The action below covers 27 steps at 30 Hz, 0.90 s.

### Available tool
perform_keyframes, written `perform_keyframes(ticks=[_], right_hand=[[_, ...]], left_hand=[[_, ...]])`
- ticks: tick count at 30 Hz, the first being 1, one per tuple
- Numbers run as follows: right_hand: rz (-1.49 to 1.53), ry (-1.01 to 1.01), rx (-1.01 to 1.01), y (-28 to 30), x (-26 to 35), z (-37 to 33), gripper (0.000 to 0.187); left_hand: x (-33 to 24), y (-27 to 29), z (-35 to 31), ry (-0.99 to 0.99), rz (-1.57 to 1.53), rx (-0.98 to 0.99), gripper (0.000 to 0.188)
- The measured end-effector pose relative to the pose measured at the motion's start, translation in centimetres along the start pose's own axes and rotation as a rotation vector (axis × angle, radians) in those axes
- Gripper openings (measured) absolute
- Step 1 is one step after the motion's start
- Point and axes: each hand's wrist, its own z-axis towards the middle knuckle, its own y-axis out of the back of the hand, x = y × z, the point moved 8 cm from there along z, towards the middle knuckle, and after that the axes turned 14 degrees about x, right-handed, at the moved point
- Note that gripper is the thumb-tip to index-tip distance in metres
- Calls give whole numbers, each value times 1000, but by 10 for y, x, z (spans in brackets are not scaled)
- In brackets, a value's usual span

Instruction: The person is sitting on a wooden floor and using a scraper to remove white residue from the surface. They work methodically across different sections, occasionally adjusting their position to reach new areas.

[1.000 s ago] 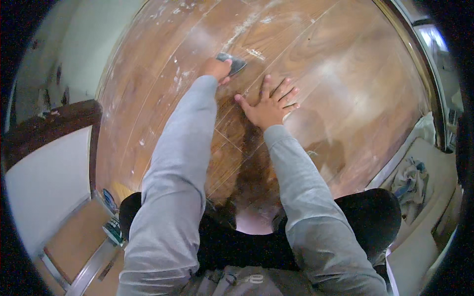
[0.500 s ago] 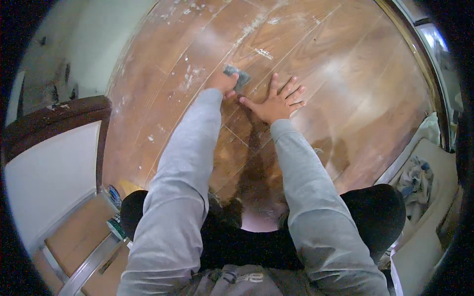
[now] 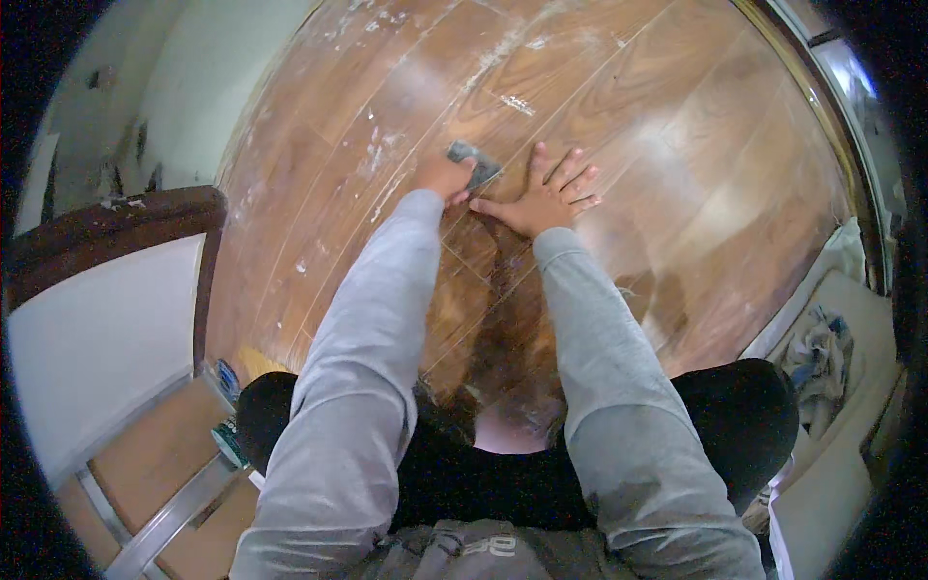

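At the far left, a white panel (image 3: pixel 106 333) is edged by a dark brown border (image 3: pixel 207 271), below a pale wall (image 3: pixel 208 72) marked with dark patches. Beneath the panel, brown boards (image 3: pixel 145 478) are crossed by a silvery metal bar (image 3: pixel 179 510). Beside the left knee (image 3: pixel 263 411), a green container (image 3: pixel 228 443) is partly covered from view, so its contents cannot be told; just above it a round blue item (image 3: pixel 226 377) is seen, too small to be identified. In the middle, a wood-plank floor (image 3: pixel 715 184) is streaked with whitish residue, most thickly toward the upper left. A flat grey piece (image 3: pixel 478 162), whether a scraper or a pad cannot be told, is grasped by the left hand (image 3: pixel 443 178) and is held at the floor, just beyond that hand's fingers and to the left of the right hand (image 3: pixel 546 205). The right hand is laid on the planks with its fingers spread, nothing being gripped by it, and its thumb is pointed toward the left hand, close to the near side of the grey piece. At the far right, a crumpled pale and bluish cloth (image 3: pixel 818 365) is laid on a beige surface (image 3: pixel 870 314).
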Motion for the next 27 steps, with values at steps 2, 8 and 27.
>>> perform_keyframes(ticks=[2,8,27], right_hand=[[-12,-7,26,-3,3,-4,150],[-28,-44,17,3,2,-4,153],[-186,55,131,35,-54,-5,149]], left_hand=[[-15,-7,25,-25,-17,-13,41],[-33,-13,17,-37,-29,50,43],[-14,-38,16,-41,-72,38,46]])
